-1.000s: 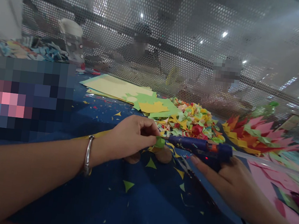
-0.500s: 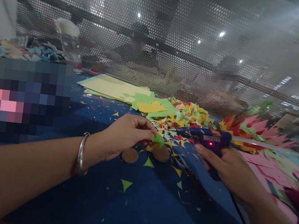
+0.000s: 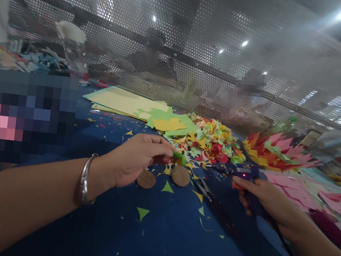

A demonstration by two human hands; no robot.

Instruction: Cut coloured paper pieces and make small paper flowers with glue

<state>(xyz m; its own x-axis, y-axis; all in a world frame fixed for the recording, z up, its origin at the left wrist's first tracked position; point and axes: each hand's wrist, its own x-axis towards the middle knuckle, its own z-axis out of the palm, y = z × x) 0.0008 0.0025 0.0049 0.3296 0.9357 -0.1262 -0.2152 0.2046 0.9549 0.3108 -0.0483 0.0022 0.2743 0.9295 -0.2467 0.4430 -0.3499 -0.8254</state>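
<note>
Green paper looked light, easily creased, best edge-held.
Left hand pinched it; right hand curled round a glue gun.

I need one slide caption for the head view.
Left hand pinches green paper; right hand holds a hot-glue gun, scissors nearby.

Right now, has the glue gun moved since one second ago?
Yes, the glue gun has moved rightward, farther from the right-hand wooden disc.
</note>
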